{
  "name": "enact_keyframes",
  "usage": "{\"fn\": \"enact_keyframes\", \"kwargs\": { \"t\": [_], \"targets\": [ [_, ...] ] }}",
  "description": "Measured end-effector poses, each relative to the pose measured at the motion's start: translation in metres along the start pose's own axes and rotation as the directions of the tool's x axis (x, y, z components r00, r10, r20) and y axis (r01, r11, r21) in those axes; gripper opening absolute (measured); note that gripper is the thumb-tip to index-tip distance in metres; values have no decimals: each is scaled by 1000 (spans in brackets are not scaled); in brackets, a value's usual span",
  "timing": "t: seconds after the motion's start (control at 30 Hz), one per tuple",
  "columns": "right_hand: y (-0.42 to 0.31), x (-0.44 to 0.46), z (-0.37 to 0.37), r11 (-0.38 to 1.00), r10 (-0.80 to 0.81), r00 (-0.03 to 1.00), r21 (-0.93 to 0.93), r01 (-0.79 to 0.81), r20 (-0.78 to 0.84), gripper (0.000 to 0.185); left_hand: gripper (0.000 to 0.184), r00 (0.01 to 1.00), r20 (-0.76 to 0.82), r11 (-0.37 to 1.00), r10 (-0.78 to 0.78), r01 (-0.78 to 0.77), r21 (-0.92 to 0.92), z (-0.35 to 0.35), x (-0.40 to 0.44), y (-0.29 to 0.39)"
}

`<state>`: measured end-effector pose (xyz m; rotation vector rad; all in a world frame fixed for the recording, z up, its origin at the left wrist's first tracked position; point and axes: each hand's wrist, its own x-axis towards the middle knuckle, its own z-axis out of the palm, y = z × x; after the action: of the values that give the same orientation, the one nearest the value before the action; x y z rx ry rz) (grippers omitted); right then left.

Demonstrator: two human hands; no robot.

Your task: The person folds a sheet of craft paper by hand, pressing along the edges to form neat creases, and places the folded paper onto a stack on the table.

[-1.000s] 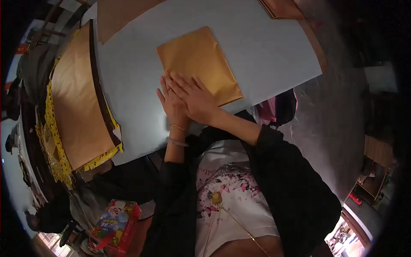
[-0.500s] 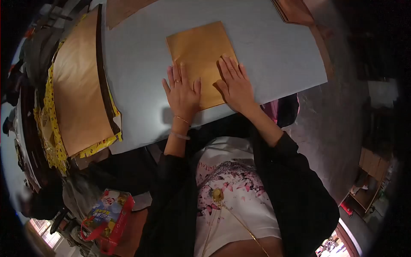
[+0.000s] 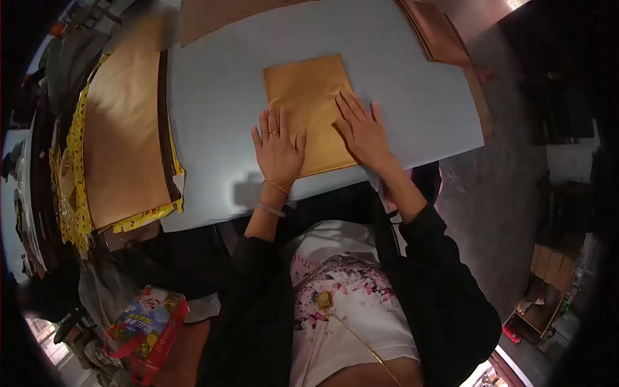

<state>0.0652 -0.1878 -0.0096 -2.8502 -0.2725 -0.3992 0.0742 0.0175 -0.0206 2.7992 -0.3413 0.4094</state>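
A flat golden-brown paper piece (image 3: 313, 87), perhaps an envelope or folded sheet, lies on the grey-white tabletop (image 3: 213, 129) in front of me. My left hand (image 3: 279, 151) rests palm down over its left edge, fingers stretched out and a little apart. On its right edge lies my right hand (image 3: 366, 132), also flat with the fingers extended. Neither hand grips anything; both press on the paper's surface or border. Whether it has several layers, I cannot tell.
To the left lies a stack of large brown sheets (image 3: 126, 142) with torn yellow wrapping (image 3: 74, 168). More brown paper (image 3: 438, 35) sits at the far right corner, and a brown sheet (image 3: 225, 14) at the far edge. A colourful red-edged bag (image 3: 148, 326) stands low at left.
Both hands stay flat on the paper, with only slight finger shifts. The paper and tabletop appear lower in view, mostly as the head camera tilts.
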Motion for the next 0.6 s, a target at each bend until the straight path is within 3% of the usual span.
{"fn": "enact_keyframes", "kwargs": {
  "t": [0.17,0.27,0.3,0.4,0.47,0.5,0.53,0.6],
  "targets": [
    [39,44,9,995,85,996,-47,-85,-5,52,61,1000,7,1000,7,-7,4,-4,-1,1],
    [34,39,-5,976,181,970,154,-157,-163,42,63,999,53,1000,-6,5,17,-5,-1,1],
    [22,31,-22,956,231,962,215,-198,-143,38,63,999,37,1000,-2,1,16,-6,-1,1],
    [0,-18,-37,880,379,916,360,-311,-134,33,59,997,-72,977,5,-20,-211,-13,-3,-3],
    [-10,-45,-39,784,495,869,437,-442,-10,33,54,971,-139,876,-194,108,-469,-20,-12,-3],
    [-15,-55,-39,729,534,843,469,-499,69,34,54,954,-12,790,-300,242,-564,-26,-11,-4],
    [-19,-61,-36,707,580,814,479,-521,31,34,53,913,143,682,-382,383,-623,-30,-9,-3],
    [-30,-72,-29,859,408,909,373,-352,-83,36,56,902,241,586,-358,419,-694,-26,-4,-13]
  ]
}}
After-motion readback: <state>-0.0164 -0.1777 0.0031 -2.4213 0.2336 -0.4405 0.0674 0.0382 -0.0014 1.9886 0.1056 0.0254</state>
